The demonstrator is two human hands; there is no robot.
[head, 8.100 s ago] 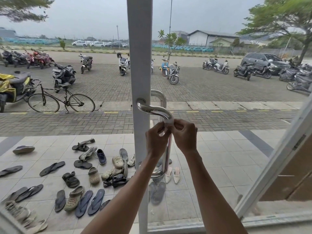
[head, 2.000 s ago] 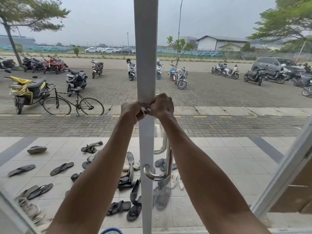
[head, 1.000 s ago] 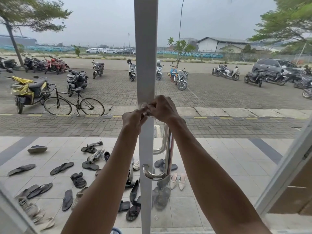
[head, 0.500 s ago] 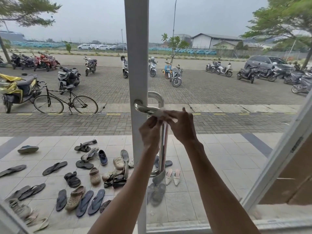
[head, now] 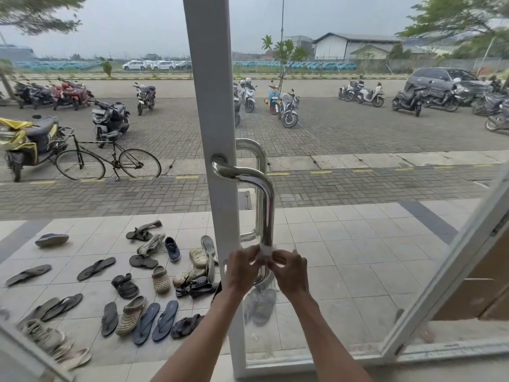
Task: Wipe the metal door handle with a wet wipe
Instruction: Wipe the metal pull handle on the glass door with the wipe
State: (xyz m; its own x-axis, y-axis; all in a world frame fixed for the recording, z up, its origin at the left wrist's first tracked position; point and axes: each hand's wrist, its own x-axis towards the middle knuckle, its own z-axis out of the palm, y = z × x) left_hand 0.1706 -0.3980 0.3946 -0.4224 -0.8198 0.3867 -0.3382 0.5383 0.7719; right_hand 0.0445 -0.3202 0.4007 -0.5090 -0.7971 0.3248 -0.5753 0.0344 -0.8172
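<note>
Head view: both hands pinch wipe (head: 266, 250) around handle (head: 266, 208), shoes (head: 154, 282) beyond glass.

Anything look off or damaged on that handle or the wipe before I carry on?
Nothing stands out. The metal door handle looks intact and shiny, and both hands hold the wet wipe around its lower end.

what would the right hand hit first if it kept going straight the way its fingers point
The right hand points left toward the metal door handle, so it would likely press the wet wipe against the bar first, then meet the left hand just beyond. Depth is unclear.
</note>
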